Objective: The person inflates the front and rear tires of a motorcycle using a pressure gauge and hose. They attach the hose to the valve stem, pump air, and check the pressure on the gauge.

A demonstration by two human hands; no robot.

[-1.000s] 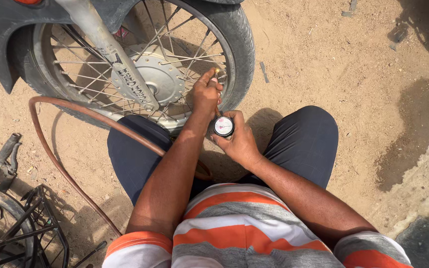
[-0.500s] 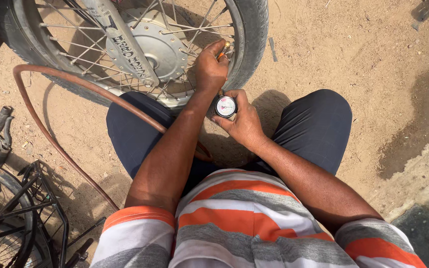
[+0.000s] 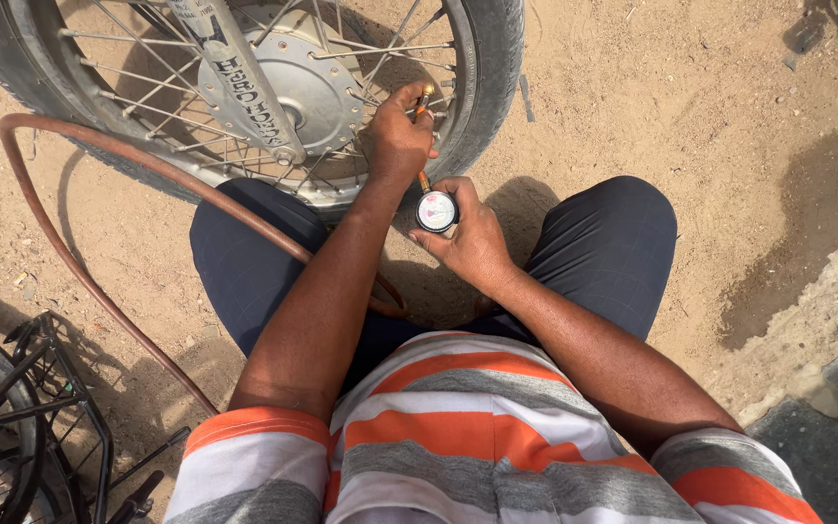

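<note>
Left hand (image 3: 398, 136) pinches a brass nozzle (image 3: 426, 97) at the spoked wheel (image 3: 477, 87); right hand (image 3: 472, 238), at five o'clock, grips a round white-faced gauge (image 3: 435, 211).

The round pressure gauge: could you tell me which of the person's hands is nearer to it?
Right. The right hand holds the round pressure gauge; the left hand is above it at the wheel.

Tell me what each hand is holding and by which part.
The right hand grips the round pressure gauge by its body, dial facing up. The left hand pinches the brass nozzle at the gauge's far end, against the wheel rim.
</note>
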